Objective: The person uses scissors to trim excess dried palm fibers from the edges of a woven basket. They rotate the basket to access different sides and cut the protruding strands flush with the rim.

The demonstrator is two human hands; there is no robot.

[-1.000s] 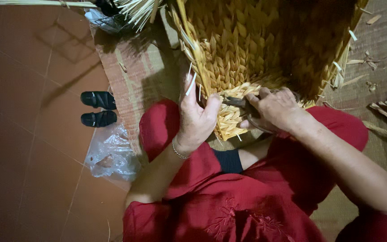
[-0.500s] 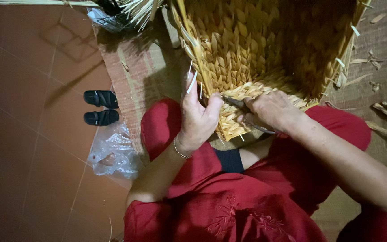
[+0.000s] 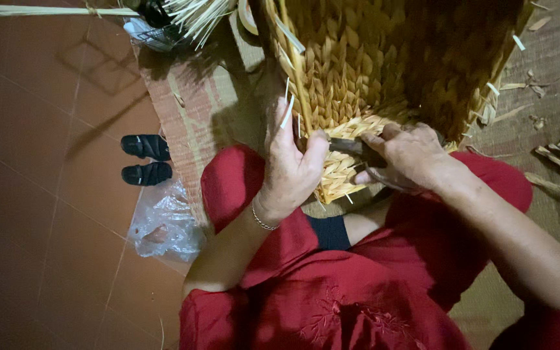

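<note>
head view, looking down on a seated person in red clothing. the left hand clasps the lower edge of a large woven basket, thumb pressed on the outer weave and fingers curled behind the rim, a firm hold on the basket itself. the right hand, just beside it across the same edge, is closed around a dark slender tool whose tip lies against the braided strands between the two hands; whether it is a knife or an awl cannot be told. the basket rests tilted on the person's lap, its mouth turned away from the grip, its body rising above both hands to the top of the view. it is plaited from flat, pale golden fibre in thick herringbone-like braids, with loose strand ends sticking out just above the left thumb. judged from its build, the basket is light for its bulk, stiff enough to keep its shape yet springy under pressure, and rough rather than slippery; the dry strands may fray or split, so the thick rim close to the working point looks the soundest place to hold. away from the grip, to the left, lie a crumpled clear plastic bag, a pair of dark sandals on the reddish tiled floor, and a woven mat under the person; fibre scraps litter the far right.
</note>
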